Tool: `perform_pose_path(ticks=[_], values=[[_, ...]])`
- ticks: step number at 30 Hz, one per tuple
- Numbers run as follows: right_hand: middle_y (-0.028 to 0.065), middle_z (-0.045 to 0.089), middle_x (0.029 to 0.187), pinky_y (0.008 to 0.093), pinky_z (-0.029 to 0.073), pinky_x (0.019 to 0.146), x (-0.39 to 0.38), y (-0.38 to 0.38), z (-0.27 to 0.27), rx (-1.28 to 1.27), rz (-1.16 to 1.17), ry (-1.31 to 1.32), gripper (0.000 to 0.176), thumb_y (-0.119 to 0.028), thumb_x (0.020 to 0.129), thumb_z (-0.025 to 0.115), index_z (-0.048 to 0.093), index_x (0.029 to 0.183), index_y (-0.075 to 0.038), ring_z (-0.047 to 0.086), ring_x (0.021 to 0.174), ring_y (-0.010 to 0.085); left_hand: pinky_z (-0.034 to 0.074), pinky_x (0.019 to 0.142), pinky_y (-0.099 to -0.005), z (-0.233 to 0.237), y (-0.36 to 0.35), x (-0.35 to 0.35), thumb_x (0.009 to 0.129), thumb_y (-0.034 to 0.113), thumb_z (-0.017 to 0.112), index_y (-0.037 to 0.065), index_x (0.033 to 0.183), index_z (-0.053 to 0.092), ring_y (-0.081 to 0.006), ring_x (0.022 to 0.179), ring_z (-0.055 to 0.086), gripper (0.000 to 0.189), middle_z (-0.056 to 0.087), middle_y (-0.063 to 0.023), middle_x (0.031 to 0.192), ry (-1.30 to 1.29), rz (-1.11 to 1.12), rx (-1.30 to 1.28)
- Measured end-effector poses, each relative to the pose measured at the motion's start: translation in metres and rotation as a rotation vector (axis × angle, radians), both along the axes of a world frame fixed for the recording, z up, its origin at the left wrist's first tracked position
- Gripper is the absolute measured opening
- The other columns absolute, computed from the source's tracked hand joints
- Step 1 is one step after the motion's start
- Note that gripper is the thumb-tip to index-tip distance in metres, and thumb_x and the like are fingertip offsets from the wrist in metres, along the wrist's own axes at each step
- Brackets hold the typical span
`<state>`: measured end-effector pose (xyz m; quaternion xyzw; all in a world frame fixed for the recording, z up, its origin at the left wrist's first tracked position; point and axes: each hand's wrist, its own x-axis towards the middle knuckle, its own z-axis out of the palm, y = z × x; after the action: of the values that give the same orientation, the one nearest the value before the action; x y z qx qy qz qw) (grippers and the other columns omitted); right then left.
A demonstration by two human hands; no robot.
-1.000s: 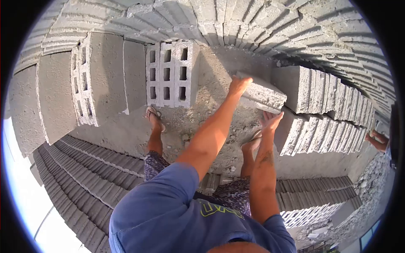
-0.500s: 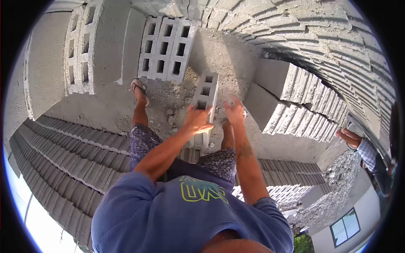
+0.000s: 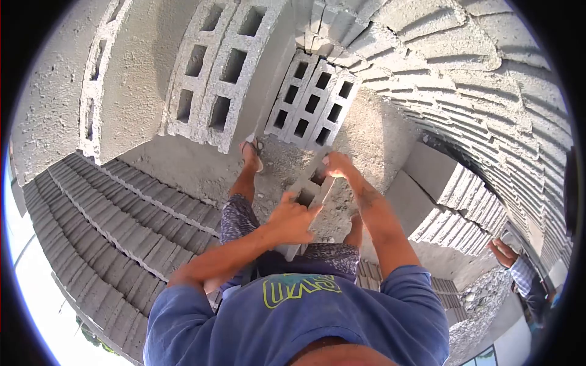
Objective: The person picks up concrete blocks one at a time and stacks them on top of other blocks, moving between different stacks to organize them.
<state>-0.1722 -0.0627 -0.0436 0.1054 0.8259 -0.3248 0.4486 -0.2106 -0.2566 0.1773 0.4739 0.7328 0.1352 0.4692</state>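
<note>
One hollow concrete block (image 3: 305, 197) stands between my legs, its cavities facing up and its body slanting away from me. My left hand (image 3: 290, 219) grips its near end, thumb and fingers across the top around a cavity. At the far end my right hand (image 3: 337, 165) is closed over the block's edge by another cavity. The fingertips of both hands are partly hidden. Just beyond the block, a group of upright hollow blocks (image 3: 312, 100) stands on the ground.
Large hollow blocks (image 3: 229, 67) rise at the upper left. Long rows of stacked blocks (image 3: 116, 213) lie at the left, with another stack (image 3: 467, 198) at the right. A tall block wall (image 3: 464, 67) curves along the upper right. Another person's arm (image 3: 519, 268) shows at the far right.
My right hand, apart from the block before, has closed on its far end. The block has tilted and come nearer to my body. The view has shifted, bringing the left-hand blocks closer.
</note>
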Motion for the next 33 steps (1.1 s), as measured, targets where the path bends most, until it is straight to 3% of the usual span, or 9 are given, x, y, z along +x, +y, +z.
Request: perform_pose_path(ticks=[4,6,12,16,21,23,26,29,33], values=[[0.0117,0.069,0.092,0.0446,0.040,0.090,-0.090,0.008,0.049,0.193,0.019,0.285,0.047,-0.037,0.061,0.075,0.072,0.102,-0.015,0.064,0.093,0.0273,0.024,0.102,-0.0495,-0.008,-0.032,-0.023,0.065,0.024,0.067,0.008,0.137,0.043,-0.0286,0.084,0.062,0.078,0.062,-0.0116,0.080,0.147,0.016,-0.026],[0.0103,0.069,0.090,0.0399,0.036,0.091,-0.132,0.013,0.057,0.247,0.002,0.419,0.043,-0.035,0.064,0.074,0.072,0.102,-0.016,0.064,0.089,0.0254,0.025,0.102,-0.0496,-0.047,-0.043,-0.029,0.064,0.020,0.068,0.009,0.139,0.040,-0.0270,0.084,0.058,0.081,0.057,-0.0110,0.080,0.414,0.169,0.244],[0.0077,0.067,0.084,0.0382,0.035,0.089,-0.231,0.017,0.034,0.492,-0.018,0.813,0.033,-0.030,0.067,0.076,0.069,0.094,-0.012,0.062,0.089,0.0214,0.024,0.105,-0.0492,-0.171,-0.030,-0.093,0.062,0.010,0.069,0.011,0.145,0.032,-0.0271,0.087,0.054,0.091,0.055,-0.0126,0.083,0.661,0.265,0.256],[0.0051,0.066,0.088,0.0392,0.034,0.089,-0.235,0.009,-0.012,0.537,-0.013,0.910,0.038,-0.033,0.068,0.075,0.065,0.099,-0.014,0.059,0.097,0.0169,0.025,0.106,-0.0478,-0.214,-0.028,-0.100,0.060,0.011,0.073,0.012,0.146,0.029,-0.0265,0.087,0.052,0.097,0.052,-0.0113,0.084,0.735,0.311,0.208],[0.0071,0.067,0.105,0.0419,0.032,0.097,-0.215,0.000,0.012,0.470,-0.170,1.070,0.042,-0.030,0.072,0.075,0.063,0.106,-0.010,0.055,0.115,0.0202,0.024,0.108,-0.0495,-0.210,-0.025,-0.094,0.069,0.015,0.070,0.014,0.146,0.030,-0.0308,0.099,0.051,0.087,0.053,-0.0140,0.096,0.783,0.253,0.074],[0.0101,0.065,0.112,0.0428,0.032,0.102,-0.171,-0.012,0.053,0.295,-0.415,1.199,0.050,-0.030,0.070,0.077,0.061,0.112,-0.007,0.054,0.117,0.0239,0.025,0.108,-0.0512,-0.190,-0.027,-0.089,0.079,0.024,0.065,0.015,0.146,0.029,-0.0339,0.115,0.045,0.076,0.051,-0.0193,0.113,0.829,0.318,0.172],[0.0101,0.067,0.103,0.0431,0.034,0.099,-0.031,-0.026,0.102,0.092,-0.546,1.142,0.041,-0.023,0.070,0.077,0.063,0.106,-0.009,0.056,0.114,0.0250,0.027,0.106,-0.0518,-0.149,-0.046,-0.066,0.081,0.030,0.064,0.015,0.145,0.033,-0.0349,0.124,0.039,0.072,0.043,-0.0164,0.130,0.755,0.305,0.100],[0.0054,0.071,0.088,0.0411,0.035,0.097,0.149,-0.023,0.108,0.113,-0.799,0.890,0.027,-0.013,0.069,0.077,0.070,0.095,-0.011,0.060,0.104,0.0231,0.032,0.101,-0.0517,-0.105,-0.075,-0.031,0.082,0.035,0.062,0.017,0.139,0.042,-0.0362,0.117,0.043,0.063,0.048,-0.0142,0.126,0.786,0.352,0.037],[0.0073,0.068,0.074,0.0365,0.049,0.077,0.368,0.036,0.157,0.229,-1.110,0.685,0.018,-0.010,0.069,0.074,0.071,0.087,-0.010,0.067,0.075,0.0250,0.036,0.095,-0.0516,-0.047,-0.037,0.034,0.084,0.041,0.059,0.014,0.125,0.057,-0.0364,0.112,0.047,0.049,0.054,-0.0157,0.121,0.824,0.411,-0.199]])
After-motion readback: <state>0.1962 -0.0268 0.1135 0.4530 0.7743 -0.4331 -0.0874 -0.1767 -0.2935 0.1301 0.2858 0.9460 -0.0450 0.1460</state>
